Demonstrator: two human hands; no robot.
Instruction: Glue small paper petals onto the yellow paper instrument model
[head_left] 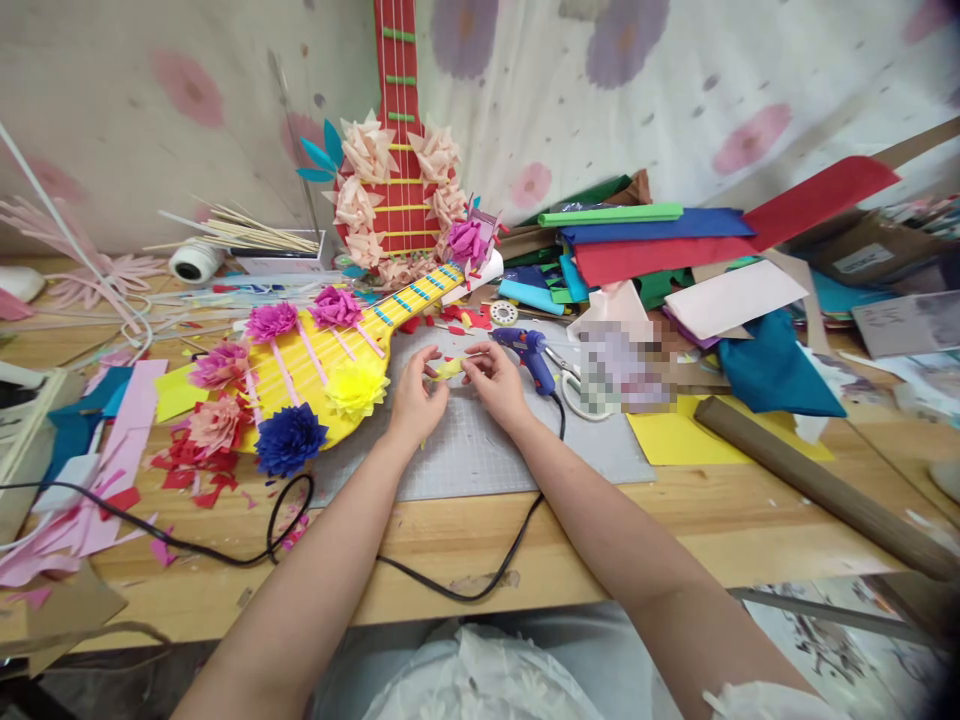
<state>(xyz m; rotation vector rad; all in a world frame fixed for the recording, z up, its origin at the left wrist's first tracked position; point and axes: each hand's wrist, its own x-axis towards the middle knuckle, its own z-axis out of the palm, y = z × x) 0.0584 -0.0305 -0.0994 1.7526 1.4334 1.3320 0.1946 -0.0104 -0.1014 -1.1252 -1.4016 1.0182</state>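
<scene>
Over the grey cutting mat, my left hand and my right hand pinch a small strip of yellow crepe paper from both sides, fingertips closed on it. Just right of my right hand lies a blue glue gun, its black cord running toward me. Scissors with pale handles rest beyond it. To the left of my left hand is a yellow paper guitar covered with paper flowers, among them a yellow flower and a dark blue flower.
A red paper guitar with peach flowers stands at the back. Folded coloured paper is heaped at the back right. A brown roll lies across the right side. Pink paper strips and scraps cover the left, near the black cord.
</scene>
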